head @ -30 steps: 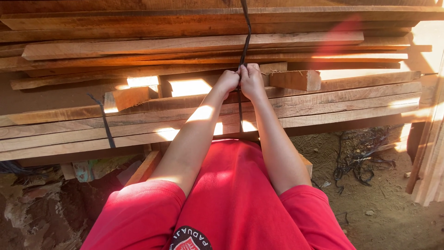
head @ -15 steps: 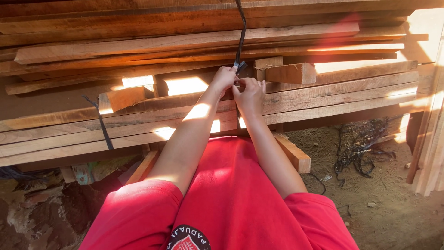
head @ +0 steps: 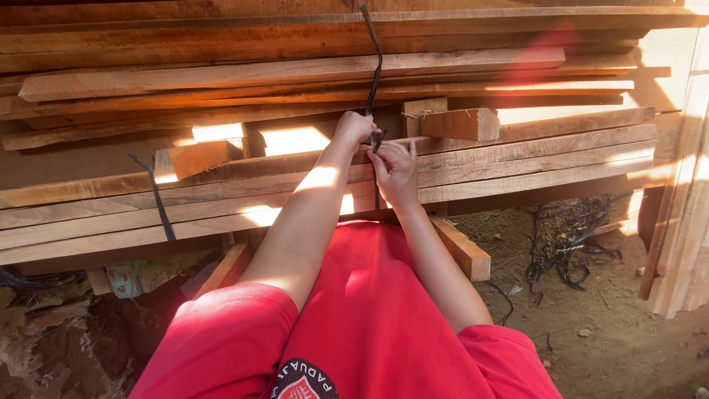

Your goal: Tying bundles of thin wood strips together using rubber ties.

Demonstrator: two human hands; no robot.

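Note:
A dark strap (head: 374, 70) runs down the front of a tall stack of long wooden planks (head: 517, 144). My left hand (head: 355, 128) is closed around the strap about halfway up the stack. Just below and to the right, my right hand (head: 395, 166) pinches the strap's lower part with its fingers against the planks. Both arms reach forward from red sleeves. The strap's lower end is hidden behind my hands.
A second dark strap (head: 155, 199) hangs on the stack at left. Short wood blocks (head: 458, 123) stick out between the planks. A wooden beam (head: 461, 247) juts out under the stack. Tangled dark straps (head: 565, 236) lie on the dirt at right, beside leaning boards (head: 683, 207).
My right hand has slid down the strap away from the left hand, which stays gripping higher up. The view has shifted slightly to the right.

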